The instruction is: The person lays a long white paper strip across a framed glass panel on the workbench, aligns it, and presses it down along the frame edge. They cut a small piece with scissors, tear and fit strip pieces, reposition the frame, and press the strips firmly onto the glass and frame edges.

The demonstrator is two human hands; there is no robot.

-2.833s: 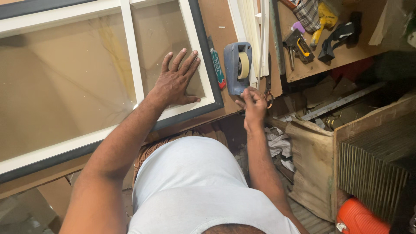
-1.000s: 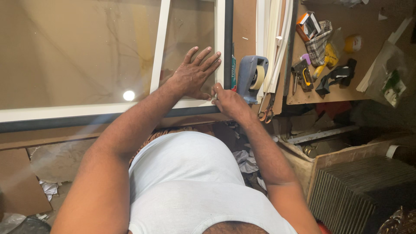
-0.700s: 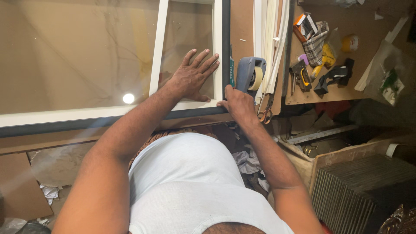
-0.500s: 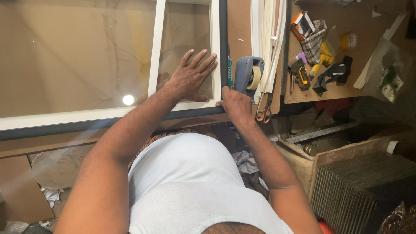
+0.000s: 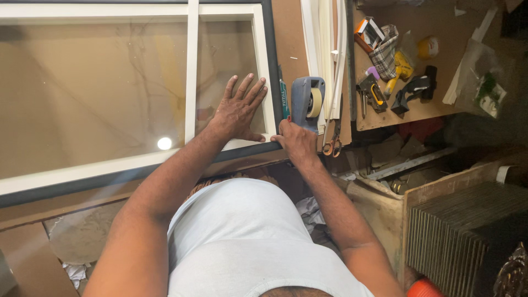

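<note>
A large glass pane in a white inner frame with a dark outer edge (image 5: 270, 66) lies flat on the brown bench. My left hand (image 5: 239, 110) rests flat on the glass, fingers spread, at the frame's near right corner. My right hand (image 5: 297, 142) is curled into a fist at the dark frame's outer corner, touching it. I cannot see anything inside the fist. A green-handled utility knife (image 5: 283, 98) with a red end lies along the frame just above that hand. A grey tape dispenser (image 5: 307, 102) with beige tape stands beside it.
White strips (image 5: 325, 49) lie along the bench's right side, with orange-handled scissors (image 5: 333, 146) at their near end. A side board (image 5: 434, 104) holds yellow and black hand tools and a checked cloth. A wooden crate (image 5: 379, 203) and stacked grey sheets (image 5: 467, 231) stand at lower right.
My right hand has slid from beside my left hand's thumb out to the frame's outer corner by the tape dispenser. My left hand stays flat on the glass.
</note>
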